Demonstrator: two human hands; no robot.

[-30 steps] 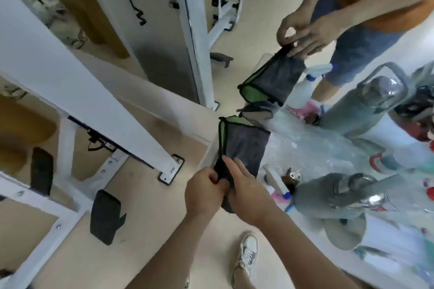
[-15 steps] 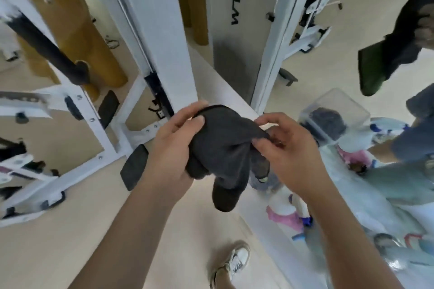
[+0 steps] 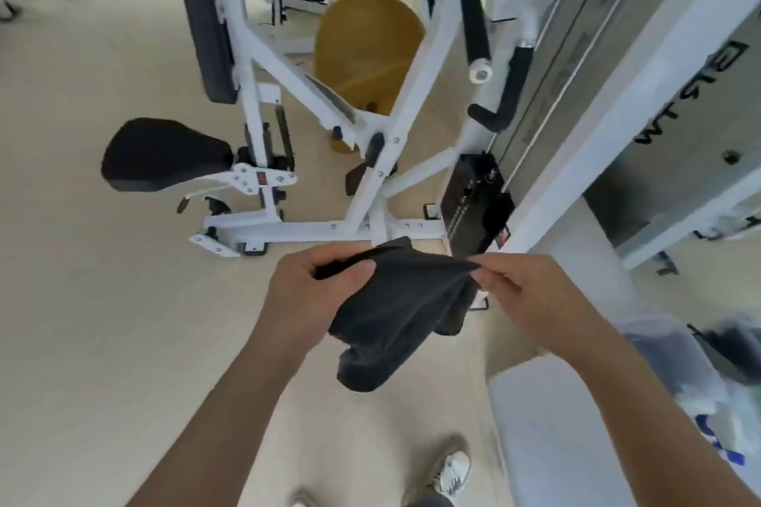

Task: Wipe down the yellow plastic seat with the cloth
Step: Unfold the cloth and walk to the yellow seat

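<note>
A dark grey cloth (image 3: 395, 313) hangs between my two hands at chest height. My left hand (image 3: 304, 296) grips its left edge and my right hand (image 3: 523, 292) pinches its right corner, so the cloth is stretched across and sags below. The yellow plastic seat (image 3: 362, 49) stands farther away, behind the white frame of a gym machine (image 3: 370, 185). Frame bars cross in front of its lower part. Both hands are well short of the seat.
The white gym machine has a black seat pad (image 3: 164, 154), a black back pad (image 3: 206, 25) and black foam handles (image 3: 475, 25). A weight stack (image 3: 473, 202) sits at its right. A white bench (image 3: 547, 436) with blurred plastic items is at the lower right. Beige floor lies to the left.
My view has swung left, from the bench with bottles to the gym machine and the yellow seat. My hands have pulled the bunched cloth wider apart. The other person is out of sight.
</note>
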